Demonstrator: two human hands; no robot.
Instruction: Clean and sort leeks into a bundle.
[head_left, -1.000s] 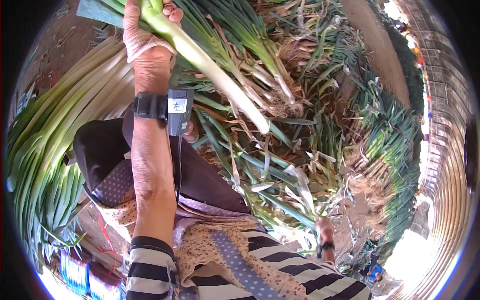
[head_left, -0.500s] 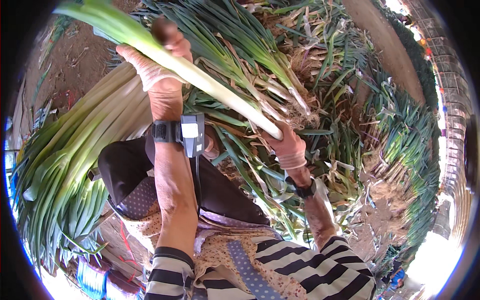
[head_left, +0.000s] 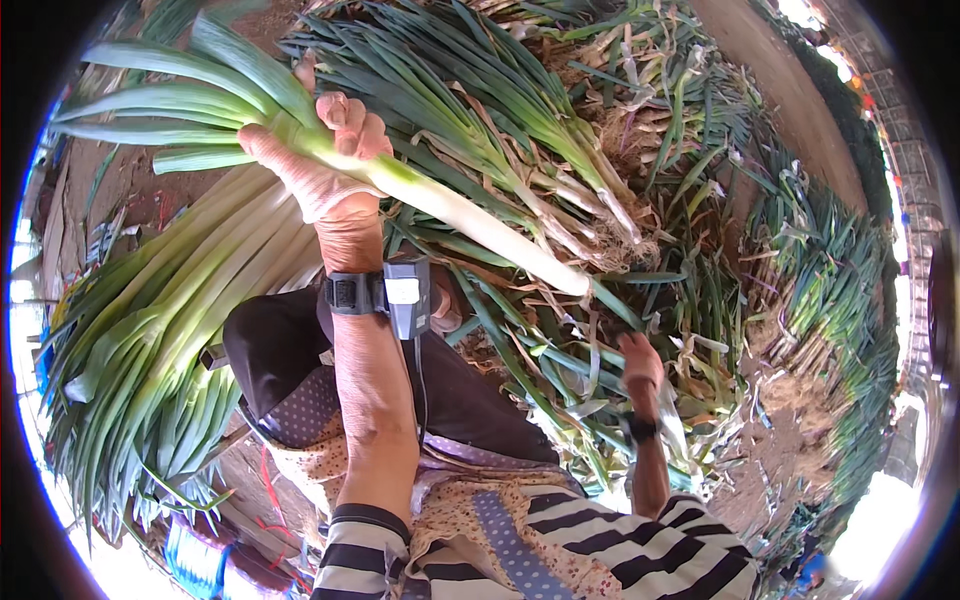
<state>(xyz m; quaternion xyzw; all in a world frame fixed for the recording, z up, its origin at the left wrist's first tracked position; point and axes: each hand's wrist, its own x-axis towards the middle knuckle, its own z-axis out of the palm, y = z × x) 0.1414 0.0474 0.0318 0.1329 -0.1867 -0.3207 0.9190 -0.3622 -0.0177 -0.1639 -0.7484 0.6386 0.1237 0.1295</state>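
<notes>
Head view, leek: a long white-shafted leek with broad green leaves (head_left: 490, 230) is slanting in front of the knees, its bare white end pointing down to the right
Left hand grip: the left hand (head_left: 335, 190) is wrapping around the leek just below its leaf fan, thumb and fingers closing on it
Right hand grip: the blurred right hand (head_left: 641, 368) is hovering below the leek's white end, not touching it; cannot tell whether its fingers are holding anything
Risk: the leek could be twisting or dipping, since one hand alone is supporting it; its spreading leaves could be bending if pushed against neighbours
Edges and room: dark-green leeks with dry roots (head_left: 510, 100) are lying beyond the leek, pale-stemmed leeks (head_left: 170, 290) are spreading below its leaf fan, and loose leafy scraps (head_left: 690, 400) are crowding its white end, seemingly leaving more room above
</notes>
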